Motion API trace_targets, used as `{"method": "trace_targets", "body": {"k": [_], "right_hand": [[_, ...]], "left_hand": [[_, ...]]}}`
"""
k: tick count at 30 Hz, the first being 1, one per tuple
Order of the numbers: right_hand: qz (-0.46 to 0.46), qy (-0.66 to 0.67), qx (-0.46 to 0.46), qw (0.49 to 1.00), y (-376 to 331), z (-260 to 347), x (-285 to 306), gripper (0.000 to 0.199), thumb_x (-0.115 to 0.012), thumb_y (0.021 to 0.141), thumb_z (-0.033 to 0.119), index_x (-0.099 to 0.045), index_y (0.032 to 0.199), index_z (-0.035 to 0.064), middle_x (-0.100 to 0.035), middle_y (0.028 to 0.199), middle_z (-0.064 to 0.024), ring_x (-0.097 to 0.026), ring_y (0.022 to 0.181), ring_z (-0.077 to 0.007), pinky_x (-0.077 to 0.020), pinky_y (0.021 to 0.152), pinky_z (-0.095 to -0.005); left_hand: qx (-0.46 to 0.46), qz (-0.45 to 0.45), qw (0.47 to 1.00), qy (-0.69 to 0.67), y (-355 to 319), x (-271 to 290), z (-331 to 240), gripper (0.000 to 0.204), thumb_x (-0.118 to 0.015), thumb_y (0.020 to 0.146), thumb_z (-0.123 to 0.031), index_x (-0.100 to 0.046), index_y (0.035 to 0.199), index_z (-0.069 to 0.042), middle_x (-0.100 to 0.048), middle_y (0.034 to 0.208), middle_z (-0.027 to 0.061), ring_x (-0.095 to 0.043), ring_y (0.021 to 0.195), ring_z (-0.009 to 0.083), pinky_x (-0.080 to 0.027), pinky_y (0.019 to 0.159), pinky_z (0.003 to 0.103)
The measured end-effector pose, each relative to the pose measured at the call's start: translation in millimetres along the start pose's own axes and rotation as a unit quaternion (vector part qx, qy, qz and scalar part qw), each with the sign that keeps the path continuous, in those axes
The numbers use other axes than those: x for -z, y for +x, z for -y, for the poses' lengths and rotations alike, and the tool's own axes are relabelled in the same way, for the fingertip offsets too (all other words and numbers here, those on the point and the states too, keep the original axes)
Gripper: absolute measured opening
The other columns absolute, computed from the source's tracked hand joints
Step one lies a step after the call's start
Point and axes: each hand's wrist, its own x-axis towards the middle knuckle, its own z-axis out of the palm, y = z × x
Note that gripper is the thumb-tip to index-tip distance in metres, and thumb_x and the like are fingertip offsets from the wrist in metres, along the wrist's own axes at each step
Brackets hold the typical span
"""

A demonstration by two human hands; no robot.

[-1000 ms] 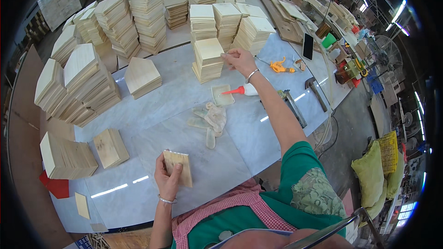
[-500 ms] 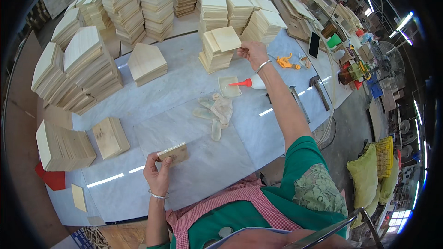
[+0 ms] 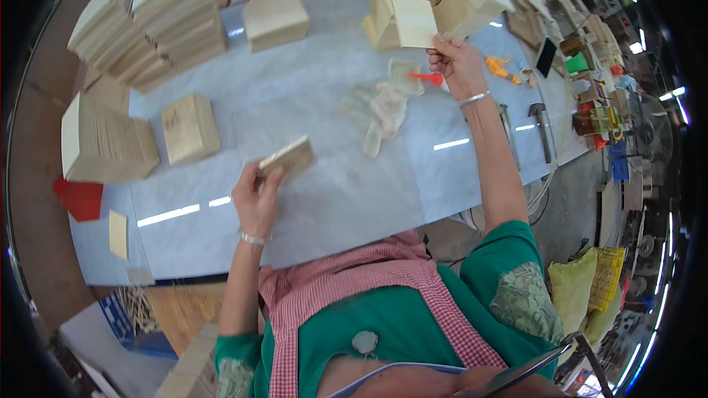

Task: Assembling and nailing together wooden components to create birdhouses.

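1. We see the right hand (image 3: pixel 459 65) pinching a thin pale wooden panel (image 3: pixel 414 21) by its lower corner, raised above the short stack of panels (image 3: pixel 383 26) at the far side of the bench (image 3: pixel 324 103); half a second ago that hand rested on the stack itself.
2. The left hand (image 3: pixel 255 203) grips a small wooden block (image 3: pixel 289 157) by its near end, tilted above the bench; a second ago it stood more upright and closer to the body.
3. We judge one panel to be freshly lifted off, apparently for joining to the block.
4. Below the right hand lie a shallow tray (image 3: pixel 405 76), a red-tipped applicator (image 3: pixel 425 77) and clear plastic scraps (image 3: pixel 385 109).
5. Farther out: a hammer (image 3: pixel 540 124), tall panel stacks (image 3: pixel 166 15).
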Motion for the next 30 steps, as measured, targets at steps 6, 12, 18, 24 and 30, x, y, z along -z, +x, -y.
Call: {"method": "trace_targets", "body": {"k": [6,12,18,24,30], "right_hand": [[0.095,0.115,-0.055,0.987,-69,-36,-58,0.011,-0.055,0.089,0.007,-0.053,0.092,-0.0029,-0.064,0.079,-0.015,-0.067,0.071,-0.0207,-0.0576,0.064,-0.0308],[0.121,-0.477,0.199,0.847,-98,-81,-67,0.019,-0.055,0.081,0.016,-0.054,0.095,0.0047,-0.063,0.065,-0.0143,-0.063,0.059,-0.03,-0.0514,0.055,-0.0402],[0.102,-0.525,0.195,0.822,-99,-76,-76,0.019,-0.062,0.077,0.024,-0.06,0.082,0.0061,-0.059,0.063,-0.0095,-0.059,0.057,-0.0225,-0.0467,0.055,-0.0343],[0.124,-0.383,0.072,0.913,-82,-54,-63,0.017,-0.066,0.079,0.021,-0.065,0.075,0.0045,-0.062,0.071,-0.002,-0.056,0.063,-0.0118,-0.0442,0.058,-0.0286],[0.043,0.009,-0.002,0.999,-97,-40,-115,0.015,-0.069,0.08,0.011,-0.069,0.085,-0.0024,-0.064,0.08,-0.0011,-0.055,0.079,-0.0076,-0.042,0.072,-0.0232]], "left_hand": [[-0.087,0.011,0.996,-0.008,16,-17,4,0.015,-0.067,0.083,-0.004,-0.063,0.096,0.0,-0.066,0.082,0.0048,-0.06,0.073,0.0096,-0.049,0.068,0.024],[-0.105,0.03,0.994,-0.005,11,-12,6,0.018,-0.069,0.085,-0.007,-0.063,0.1,0.0,-0.062,0.084,-0.0008,-0.054,0.073,0.0057,-0.045,0.068,0.02],[-0.104,0.02,0.994,0.0,11,-10,6,0.016,-0.069,0.083,-0.005,-0.064,0.097,0.0,-0.065,0.084,0.0021,-0.057,0.074,0.0082,-0.047,0.069,0.022],[-0.112,0.031,0.993,-0.007,13,-10,8,0.019,-0.07,0.084,-0.007,-0.063,0.1,0.001,-0.062,0.084,-0.0001,-0.055,0.074,0.007,-0.046,0.07,0.021],[-0.114,0.011,0.993,-0.021,13,-11,8,0.016,-0.07,0.081,-0.004,-0.065,0.096,0.0,-0.066,0.082,0.004,-0.059,0.073,0.01,-0.049,0.068,0.023]]}}
